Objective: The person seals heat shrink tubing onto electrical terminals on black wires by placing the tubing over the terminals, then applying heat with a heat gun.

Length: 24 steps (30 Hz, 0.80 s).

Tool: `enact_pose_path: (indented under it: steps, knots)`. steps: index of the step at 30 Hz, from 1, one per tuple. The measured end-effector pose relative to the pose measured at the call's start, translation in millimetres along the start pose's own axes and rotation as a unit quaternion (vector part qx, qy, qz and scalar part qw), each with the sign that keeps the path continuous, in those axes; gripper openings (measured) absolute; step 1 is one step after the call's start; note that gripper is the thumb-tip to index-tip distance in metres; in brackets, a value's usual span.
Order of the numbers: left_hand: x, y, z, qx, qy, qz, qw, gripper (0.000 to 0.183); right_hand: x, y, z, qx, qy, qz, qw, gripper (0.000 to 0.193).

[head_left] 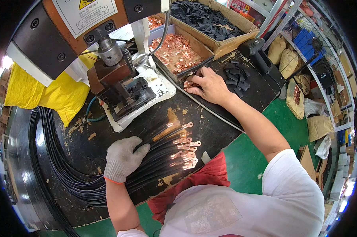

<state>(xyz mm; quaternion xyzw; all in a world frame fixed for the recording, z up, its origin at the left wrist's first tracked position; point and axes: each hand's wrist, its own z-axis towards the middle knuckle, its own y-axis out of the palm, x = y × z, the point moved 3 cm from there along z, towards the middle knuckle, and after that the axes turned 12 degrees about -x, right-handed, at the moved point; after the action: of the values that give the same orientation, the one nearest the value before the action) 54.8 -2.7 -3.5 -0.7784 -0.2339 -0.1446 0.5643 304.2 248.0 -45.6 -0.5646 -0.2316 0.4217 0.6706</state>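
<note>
The right hand (pixel 210 85) pinches loose lugs (pixel 188 85) between thumb and fingers at the near corner of the bin (pixel 209 56), which stands at its 11 o'clock. Bunched in that grip, one could slip onto the surface (pixel 204 128). The gloved left hand (pixel 125 158) lies over the cables (pixel 158 152); whether its grip is closed, I cannot tell. Their copper ends (pixel 184 154) fan toward 3 o'clock, so slack pressure might let them tangle. The press (pixel 111 75), at the right hand's 9 o'clock, could nip straying fingers.
</note>
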Motion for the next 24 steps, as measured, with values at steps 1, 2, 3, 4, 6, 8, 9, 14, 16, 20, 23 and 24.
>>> enact_pose_path:
  steps: [1, 2, 3, 4, 6, 8, 9, 14, 16, 20, 23, 24]
  knots:
    - [-1, 0, -1, 0.004, 0.007, 0.004, 1.000, 0.030, -1, -1, 1, -0.001, -0.016, 0.006, 1.000, 0.040]
    - [-1, 0, -1, 0.004, 0.007, 0.003, 1.000, 0.030, -3, -1, 2, -0.001, -0.016, 0.005, 1.000, 0.040]
    - [-1, 0, -2, 0.006, 0.005, 0.003, 1.000, 0.030, -6, -1, 3, -0.008, -0.006, 0.001, 1.000, 0.035]
    - [-1, 0, -3, 0.009, 0.003, 0.003, 1.000, 0.030, -8, -1, 4, -0.015, 0.004, -0.003, 1.000, 0.029]
    - [-2, -1, -4, 0.010, 0.003, 0.002, 1.000, 0.031, -10, 3, 4, -0.020, 0.023, -0.003, 1.000, 0.025]
    - [-4, 0, -3, 0.012, 0.000, -0.002, 1.000, 0.031, -9, 4, 1, -0.028, 0.039, -0.003, 0.999, 0.021]
    - [-4, 0, -3, 0.008, 0.001, 0.006, 1.000, 0.031, -6, 1, -3, -0.027, 0.030, 0.011, 0.999, 0.019]
    - [0, -3, -1, -0.002, -0.007, 0.001, 1.000, 0.031, 22, -16, -9, 0.077, 0.042, 0.158, 0.984, 0.013]
    - [-1, -2, -1, 0.007, 0.002, 0.006, 1.000, 0.030, 25, -39, 15, 0.128, 0.086, 0.131, 0.979, 0.015]
    - [0, -2, 1, -0.014, -0.001, 0.017, 1.000, 0.031, 39, -68, 82, 0.099, 0.065, 0.100, 0.988, 0.039]
    - [-5, 0, -4, 0.001, -0.003, 0.010, 1.000, 0.032, 35, -78, 93, 0.048, 0.075, 0.015, 0.996, 0.037]
    - [-6, 1, -5, 0.010, -0.002, 0.011, 1.000, 0.032, 32, -84, 87, 0.024, 0.101, 0.039, 0.994, 0.037]
